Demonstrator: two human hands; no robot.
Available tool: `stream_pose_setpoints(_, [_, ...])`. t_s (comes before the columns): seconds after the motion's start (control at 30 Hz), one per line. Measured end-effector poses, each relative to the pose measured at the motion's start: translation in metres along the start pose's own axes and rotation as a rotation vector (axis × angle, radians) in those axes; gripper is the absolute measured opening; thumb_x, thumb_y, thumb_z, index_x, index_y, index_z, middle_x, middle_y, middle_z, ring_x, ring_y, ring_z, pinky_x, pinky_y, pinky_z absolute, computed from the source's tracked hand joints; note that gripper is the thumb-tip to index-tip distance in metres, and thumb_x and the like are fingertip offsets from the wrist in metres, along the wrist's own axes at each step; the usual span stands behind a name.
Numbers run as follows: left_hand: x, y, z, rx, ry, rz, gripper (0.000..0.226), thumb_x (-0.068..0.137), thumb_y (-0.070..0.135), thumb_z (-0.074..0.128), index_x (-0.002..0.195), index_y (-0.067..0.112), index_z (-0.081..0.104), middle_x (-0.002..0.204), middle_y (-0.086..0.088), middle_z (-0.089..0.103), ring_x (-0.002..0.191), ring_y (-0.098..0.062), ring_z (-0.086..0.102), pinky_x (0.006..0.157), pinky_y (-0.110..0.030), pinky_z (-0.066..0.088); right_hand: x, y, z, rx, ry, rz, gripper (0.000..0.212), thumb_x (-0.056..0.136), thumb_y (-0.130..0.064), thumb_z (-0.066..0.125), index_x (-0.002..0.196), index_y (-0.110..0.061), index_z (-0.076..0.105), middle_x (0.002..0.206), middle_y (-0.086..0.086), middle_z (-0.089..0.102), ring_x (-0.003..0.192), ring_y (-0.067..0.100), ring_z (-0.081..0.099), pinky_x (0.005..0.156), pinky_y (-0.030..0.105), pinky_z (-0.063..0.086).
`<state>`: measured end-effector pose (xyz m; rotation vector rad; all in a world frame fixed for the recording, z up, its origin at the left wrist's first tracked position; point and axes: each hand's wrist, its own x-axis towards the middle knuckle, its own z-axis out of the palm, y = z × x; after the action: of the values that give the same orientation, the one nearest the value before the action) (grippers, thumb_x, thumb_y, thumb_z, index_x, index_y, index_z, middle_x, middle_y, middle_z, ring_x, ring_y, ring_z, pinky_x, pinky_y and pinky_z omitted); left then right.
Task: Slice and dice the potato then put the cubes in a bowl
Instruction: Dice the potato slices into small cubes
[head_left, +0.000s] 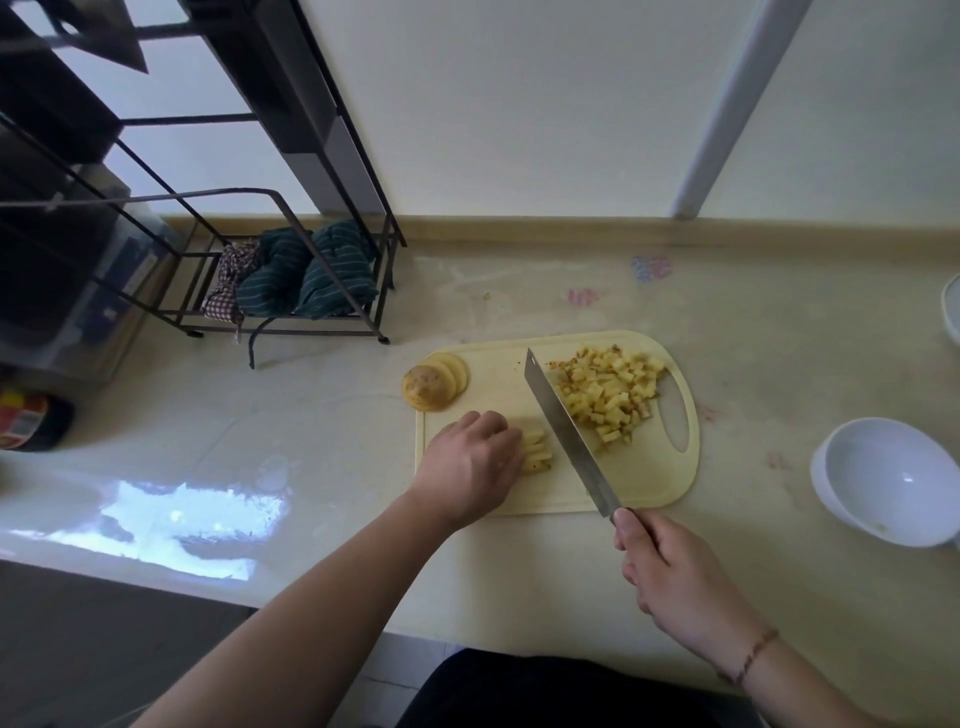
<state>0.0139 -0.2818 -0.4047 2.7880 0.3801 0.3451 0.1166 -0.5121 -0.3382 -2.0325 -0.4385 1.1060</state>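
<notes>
While the left hand (475, 462) presses curled fingers onto a bundle of pale potato sticks (536, 451) on the cream plastic cutting board (644, 483), the right hand (670, 577) grips a steel cleaver (563, 426), blade seemingly just above the sticks. Diced yellow cubes (608, 395) heaped beyond the blade; round slices (435, 382) at the board's far left corner; white ceramic bowl (891, 480) well right.
</notes>
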Motion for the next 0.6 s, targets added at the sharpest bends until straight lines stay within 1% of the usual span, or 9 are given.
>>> stream_pose_setpoints(0.07, [-0.005,0.000,-0.001,0.028,-0.041,0.012,0.047,0.092,0.049,0.053,0.110,0.010,0.072,0.101,-0.008,0.065,0.078,-0.031,0.061,0.063,-0.036,0.055,0.000,0.000,0.002,0.008,-0.005,-0.006,0.040,0.091,-0.052,0.039,0.075,-0.019,0.054,0.051,-0.005,0.048,0.038,0.001,0.041,0.048,0.023,0.031])
stream_pose_setpoints(0.13, [-0.005,0.002,-0.002,0.061,-0.078,0.020,0.055,0.088,0.055,0.057,0.116,0.010,0.069,0.105,-0.009,0.064,0.078,-0.031,0.063,0.060,-0.035,0.054,-0.001,0.000,0.003,-0.005,-0.001,-0.019,0.040,0.090,-0.052,0.039,0.074,-0.019,0.053,0.050,-0.005,0.047,0.039,0.002,0.039,0.049,0.025,0.033])
stream_pose_setpoints(0.17, [-0.005,0.002,-0.001,0.065,-0.086,0.021,0.054,0.087,0.054,0.063,0.116,0.009,0.069,0.105,-0.009,0.064,0.076,-0.031,0.065,0.056,-0.034,0.053,-0.001,0.000,0.004,-0.022,0.005,-0.030,0.039,0.091,-0.051,0.039,0.073,-0.020,0.053,0.050,-0.006,0.048,0.040,0.003,0.039,0.051,0.027,0.035])
stream_pose_setpoints(0.27, [-0.004,0.007,0.001,0.018,-0.076,-0.024,0.047,0.078,0.037,0.087,0.110,0.007,0.070,0.103,-0.012,0.065,0.064,-0.032,0.065,0.046,-0.030,0.051,0.000,-0.002,0.004,-0.047,0.031,-0.050,0.038,0.090,-0.052,0.039,0.071,-0.022,0.052,0.050,-0.005,0.050,0.041,0.004,0.040,0.053,0.029,0.038])
stream_pose_setpoints(0.33, [-0.004,0.012,0.004,-0.016,-0.043,-0.061,0.043,0.076,0.032,0.086,0.105,0.004,0.071,0.101,-0.014,0.065,0.057,-0.033,0.063,0.044,-0.031,0.050,0.000,-0.005,0.007,-0.086,0.051,-0.069,0.035,0.092,-0.048,0.039,0.072,-0.023,0.052,0.053,-0.003,0.053,0.043,0.005,0.044,0.053,0.030,0.042])
stream_pose_setpoints(0.43, [0.001,0.022,0.007,-0.064,-0.016,-0.149,0.040,0.077,0.030,0.084,0.103,0.002,0.072,0.101,-0.014,0.065,0.054,-0.033,0.063,0.044,-0.029,0.050,0.001,-0.010,0.016,-0.150,0.041,-0.101,0.032,0.094,-0.044,0.038,0.074,-0.023,0.050,0.057,0.000,0.055,0.055,0.013,0.054,0.060,0.035,0.046])
stream_pose_setpoints(0.47, [0.002,0.024,0.008,-0.068,-0.029,-0.172,0.041,0.076,0.029,0.087,0.104,0.002,0.072,0.101,-0.014,0.065,0.055,-0.033,0.063,0.045,-0.029,0.050,0.001,-0.011,0.017,-0.143,0.029,-0.100,0.033,0.094,-0.045,0.037,0.074,-0.023,0.050,0.057,0.000,0.055,0.055,0.014,0.054,0.060,0.036,0.046])
stream_pose_setpoints(0.53, [0.001,0.026,0.008,-0.058,-0.064,-0.189,0.044,0.075,0.028,0.090,0.107,0.003,0.072,0.104,-0.014,0.065,0.058,-0.033,0.065,0.047,-0.029,0.051,0.004,-0.012,0.013,-0.090,0.012,-0.083,0.039,0.089,-0.054,0.035,0.073,-0.022,0.050,0.053,-0.004,0.052,0.048,0.008,0.047,0.054,0.032,0.041])
stream_pose_setpoints(0.6, [0.000,0.026,0.006,-0.058,-0.081,-0.203,0.048,0.081,0.032,0.086,0.117,0.004,0.070,0.112,-0.013,0.063,0.069,-0.035,0.067,0.054,-0.033,0.054,0.006,-0.011,0.007,-0.065,0.017,-0.075,0.047,0.081,-0.064,0.032,0.072,-0.021,0.051,0.050,-0.007,0.051,0.043,0.005,0.042,0.051,0.029,0.037])
